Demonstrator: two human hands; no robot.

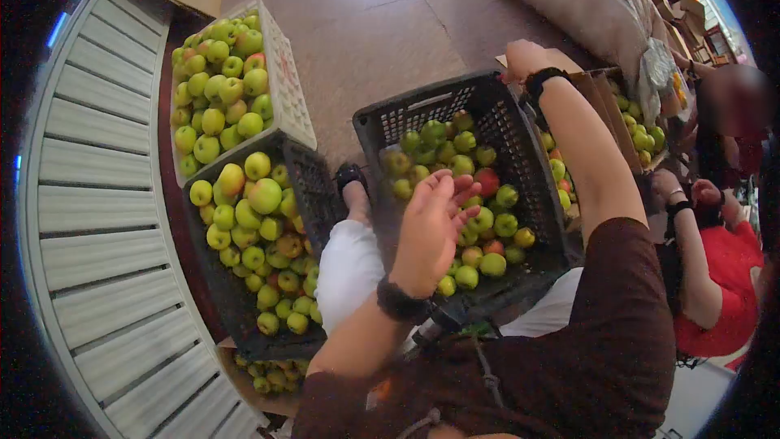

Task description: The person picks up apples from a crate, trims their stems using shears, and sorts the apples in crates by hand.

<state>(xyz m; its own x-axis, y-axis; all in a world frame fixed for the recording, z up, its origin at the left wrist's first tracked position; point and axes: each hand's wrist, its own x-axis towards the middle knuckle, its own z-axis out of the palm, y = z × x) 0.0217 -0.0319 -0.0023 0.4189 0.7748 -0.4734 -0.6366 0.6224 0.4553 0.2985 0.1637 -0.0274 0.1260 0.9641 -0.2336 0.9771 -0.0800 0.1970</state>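
Note:
My left hand [431, 232] is over the black crate [536, 179], its fingers apart and slightly curled, holding nothing. Green and reddish apples [492, 265] lie in this crate below and around it. Farther off, my right hand [524, 61] is at the crate's far right corner, beside a cardboard box [597, 102]. Its fingers are bent closed; what they hold, if anything, is hidden. A red apple [487, 182] lies just right of my left fingertips.
On the left, a white crate [288, 81] and another black crate [313, 183] are full of apples, beside a slatted surface [106, 203]. More apples fill boxes at the right. A large sack [577, 0] lies behind. Another person in red [723, 293] is at the right.

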